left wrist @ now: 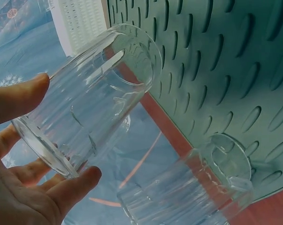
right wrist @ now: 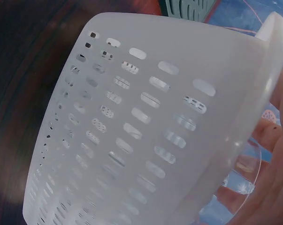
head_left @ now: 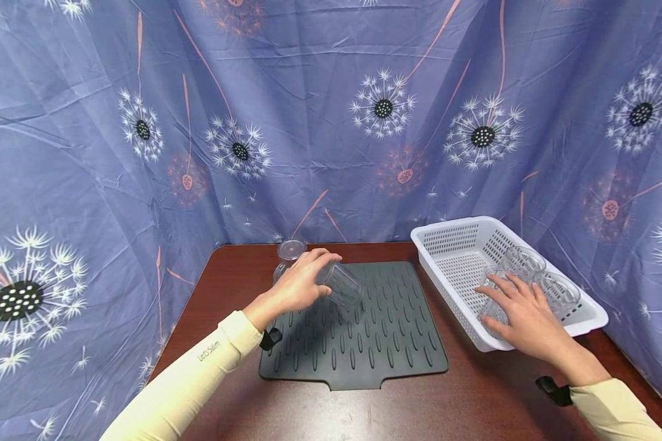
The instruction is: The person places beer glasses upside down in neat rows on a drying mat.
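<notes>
In the head view my left hand (head_left: 303, 282) grips a clear drinking glass (head_left: 344, 286) near its base, tilted, its rim pointing down toward the dark grey ridged mat (head_left: 386, 343). The left wrist view shows the thumb and fingers around the base of this glass (left wrist: 89, 93). Just behind that hand, a second clear glass (head_left: 292, 248) stands upside down at the mat's far left corner. My right hand (head_left: 524, 312) reaches into the white basket (head_left: 447, 288), thumb and fingers about a clear glass (head_left: 491, 275); the palm hides much of it.
Further clear glasses (head_left: 559, 291) are in the right part of the basket, beside my right hand. The reddish-brown table (head_left: 287, 407) borders the mat. A blue dandelion-print curtain (head_left: 309, 122) hangs behind the table and at both sides.
</notes>
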Tool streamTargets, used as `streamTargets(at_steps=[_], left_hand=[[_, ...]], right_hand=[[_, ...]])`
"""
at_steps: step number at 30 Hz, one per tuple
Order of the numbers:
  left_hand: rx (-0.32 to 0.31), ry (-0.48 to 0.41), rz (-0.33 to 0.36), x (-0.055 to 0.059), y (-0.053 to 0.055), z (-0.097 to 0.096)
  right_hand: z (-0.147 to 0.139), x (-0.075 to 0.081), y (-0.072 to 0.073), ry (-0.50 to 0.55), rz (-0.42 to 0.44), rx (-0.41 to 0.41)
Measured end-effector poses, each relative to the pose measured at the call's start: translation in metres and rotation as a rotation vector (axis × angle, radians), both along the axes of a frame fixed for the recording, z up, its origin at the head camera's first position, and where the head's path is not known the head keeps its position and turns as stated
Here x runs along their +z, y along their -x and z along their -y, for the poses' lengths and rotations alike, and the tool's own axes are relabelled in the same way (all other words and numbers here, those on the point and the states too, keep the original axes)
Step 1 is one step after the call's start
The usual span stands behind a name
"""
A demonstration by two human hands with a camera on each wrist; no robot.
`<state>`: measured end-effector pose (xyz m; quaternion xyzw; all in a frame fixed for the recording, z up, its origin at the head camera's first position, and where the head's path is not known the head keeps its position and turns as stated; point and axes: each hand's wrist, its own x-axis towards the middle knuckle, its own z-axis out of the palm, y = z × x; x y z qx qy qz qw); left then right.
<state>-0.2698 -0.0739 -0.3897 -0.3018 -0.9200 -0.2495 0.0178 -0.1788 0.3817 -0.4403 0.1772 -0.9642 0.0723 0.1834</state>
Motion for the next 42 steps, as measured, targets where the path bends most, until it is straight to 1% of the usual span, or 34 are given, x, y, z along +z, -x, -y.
streamTargets(at_steps=[4,8,14,21,27,34,37,42], left_hand=[[0.002,0.034,0.009,0.003,0.003,-0.003],[-0.006,0.061,-0.003,0.006,0.006,-0.007],[-0.026,0.121,-0.026,0.009,0.017,-0.013],[-0.018,0.19,0.004,0.013,0.029,-0.02],[-0.009,0.242,0.004,0.014,0.039,-0.025],[-0.011,0.267,0.026,0.016,0.05,-0.03],[-0.002,0.282,0.038,0.015,0.055,-0.031],[0.017,0.286,0.028,0.014,0.062,-0.032]], right_hand=[[-0.002,-0.002,0.001,-0.008,-0.011,-0.015],[-0.005,-0.001,0.001,0.007,-0.029,-0.012],[-0.008,-0.002,0.001,0.032,-0.034,-0.008],[-0.011,-0.006,0.003,0.031,-0.035,-0.008],[-0.009,-0.007,0.002,0.021,-0.035,-0.01],[-0.007,-0.008,0.002,0.008,-0.026,-0.02],[-0.006,-0.008,0.002,0.011,-0.024,-0.018],[-0.003,-0.004,0.002,0.011,-0.006,-0.022]])
